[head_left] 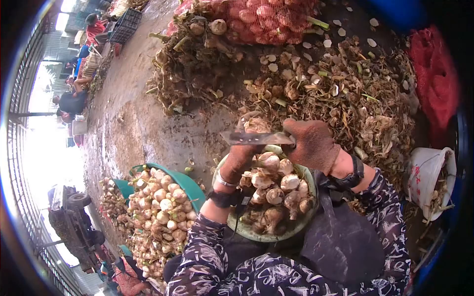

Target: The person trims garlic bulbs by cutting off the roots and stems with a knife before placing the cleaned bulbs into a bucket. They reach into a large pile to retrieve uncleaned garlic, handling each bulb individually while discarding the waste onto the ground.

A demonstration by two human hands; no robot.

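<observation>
My right hand (312,143), in a brown dirty glove, is closed round the handle of a knife (256,138). The blade points left and lies across the front of my left hand (241,157). That hand, gloved too, is wrapped round a garlic bulb (257,125), which shows just beyond the blade. Right below both hands is a pale green basin (240,230) between my knees. Trimmed garlic bulbs (275,196) fill it, some whitish, some still brown with dirt.
At the left, a green tub (190,183) lies tipped beside a big heap of garlic (165,209). Untrimmed garlic (185,64), a red mesh sack (261,19) and stalk scraps (345,93) cover the ground ahead. A white bucket (427,180) stands right. Several people sit far left.
</observation>
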